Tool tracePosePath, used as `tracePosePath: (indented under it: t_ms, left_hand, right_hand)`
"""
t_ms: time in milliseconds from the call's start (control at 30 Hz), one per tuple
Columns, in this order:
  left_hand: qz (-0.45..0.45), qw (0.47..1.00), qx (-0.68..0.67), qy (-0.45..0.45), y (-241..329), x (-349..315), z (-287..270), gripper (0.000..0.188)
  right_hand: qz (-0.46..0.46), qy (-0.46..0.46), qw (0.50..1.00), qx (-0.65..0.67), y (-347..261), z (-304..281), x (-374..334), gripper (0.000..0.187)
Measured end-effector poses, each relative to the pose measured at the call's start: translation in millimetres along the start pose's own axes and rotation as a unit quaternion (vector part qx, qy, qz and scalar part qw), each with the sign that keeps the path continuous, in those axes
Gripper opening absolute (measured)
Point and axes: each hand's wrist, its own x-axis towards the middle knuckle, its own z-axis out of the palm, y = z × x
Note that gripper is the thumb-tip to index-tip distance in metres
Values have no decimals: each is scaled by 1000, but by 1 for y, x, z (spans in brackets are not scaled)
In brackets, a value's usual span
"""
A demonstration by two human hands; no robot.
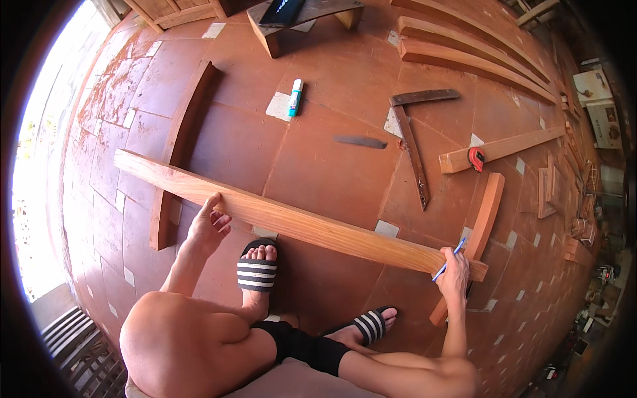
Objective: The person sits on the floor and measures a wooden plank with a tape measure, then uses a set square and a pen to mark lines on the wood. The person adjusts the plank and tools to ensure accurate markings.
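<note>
A long, light-brown wooden beam (298, 224) lies slantwise in front of me, resting across two other timbers: a darker one (188, 119) at the left and a shorter one (486, 215) at the right. My left hand (210, 229) touches the beam's near edge left of its middle; its fingers hang loosely bent and apart, not wrapped round the wood. At the beam's right end, my right hand (454, 270) is closed on a slim blue pen (459, 246) and rests against the wood. Part of that hand's grip is hidden from above.
Beyond the beam lie a glue stick (295, 98), a dark blade (360, 141) and a carpenter's square (413, 149). A red tape measure (476, 158) sits against another timber (517, 150). Several long beams (474, 58) lie far right; a low stool (312, 14) holds a phone (281, 12).
</note>
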Motion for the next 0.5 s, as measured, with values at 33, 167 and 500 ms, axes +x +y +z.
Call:
tracePosePath:
  t_ms: [33,167,500]
  left_hand:
    - [9,1000,-14,2,-7,-2,5,40]
    - [59,994,-87,-24,-15,2,13,48]
    - [98,970,-216,-55,1,23,-25,88]
  right_hand:
    - [-2,9,1000,-2,0,2,-2,33]
    - [-25,91,995,-24,2,17,-17,33]
    - [9,155,987,-39,0,38,-42,38]
